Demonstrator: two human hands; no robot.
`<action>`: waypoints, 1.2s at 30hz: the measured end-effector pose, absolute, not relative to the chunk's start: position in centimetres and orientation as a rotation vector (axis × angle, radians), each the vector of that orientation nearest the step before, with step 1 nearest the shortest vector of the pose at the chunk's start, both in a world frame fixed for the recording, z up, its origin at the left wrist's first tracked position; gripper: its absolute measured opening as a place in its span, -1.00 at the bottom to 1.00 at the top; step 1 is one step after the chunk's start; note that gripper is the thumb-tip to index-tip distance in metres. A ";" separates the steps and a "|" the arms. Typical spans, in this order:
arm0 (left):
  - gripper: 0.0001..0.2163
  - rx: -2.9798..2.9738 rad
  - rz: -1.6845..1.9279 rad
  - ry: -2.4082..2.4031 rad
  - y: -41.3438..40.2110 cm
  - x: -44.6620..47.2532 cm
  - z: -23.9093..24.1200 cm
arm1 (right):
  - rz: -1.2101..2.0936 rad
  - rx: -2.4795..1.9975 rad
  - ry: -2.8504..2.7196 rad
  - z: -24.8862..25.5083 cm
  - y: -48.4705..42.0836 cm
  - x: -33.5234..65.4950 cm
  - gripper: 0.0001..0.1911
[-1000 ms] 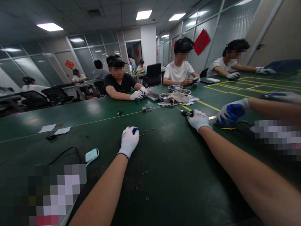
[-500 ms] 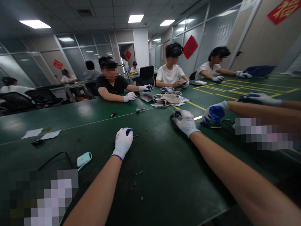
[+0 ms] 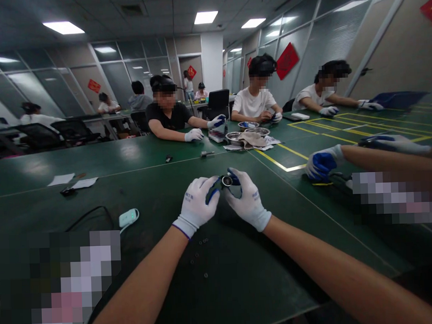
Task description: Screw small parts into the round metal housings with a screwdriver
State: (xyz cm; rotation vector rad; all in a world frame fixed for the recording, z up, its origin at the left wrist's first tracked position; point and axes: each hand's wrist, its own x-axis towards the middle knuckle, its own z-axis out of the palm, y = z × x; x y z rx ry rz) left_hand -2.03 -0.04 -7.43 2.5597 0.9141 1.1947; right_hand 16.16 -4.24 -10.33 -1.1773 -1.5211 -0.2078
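Observation:
Both my hands wear white gloves with blue fingertips and meet above the green table (image 3: 262,255). My left hand (image 3: 196,204) and my right hand (image 3: 246,198) pinch a small round metal part (image 3: 226,181) between their fingertips, from either side. Several tiny dark rings (image 3: 200,252) lie loose on the table just below my left wrist.
A small white device with a cable (image 3: 128,217) lies to the left. A co-worker's gloved hands (image 3: 321,163) work at the right. Metal bowls (image 3: 248,131) stand across the table by other seated people. Paper slips (image 3: 72,181) and a small bolt (image 3: 206,154) lie farther off.
My right hand has come back from the far right with the small part. My left hand left the loose rings and rose to meet it. Both hands now hold the part together.

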 end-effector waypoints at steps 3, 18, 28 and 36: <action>-0.58 2.580 1.266 0.879 -1.0 -1.9 -7.8 | -0.189 -1.124 -1.561 -10.2 -4.7 15.4 -0.42; -0.67 2.894 1.092 0.919 -1.3 -2.6 -8.0 | -0.137 -1.072 -1.779 -10.9 -4.3 16.1 -0.31; -0.67 2.728 1.162 0.907 -1.4 -2.5 -8.2 | -0.042 -1.087 -1.700 -10.2 -4.3 16.0 -0.42; -0.71 2.829 1.140 0.799 -1.0 -2.7 -8.3 | 0.093 -1.067 -1.712 -10.1 -4.5 16.0 -0.65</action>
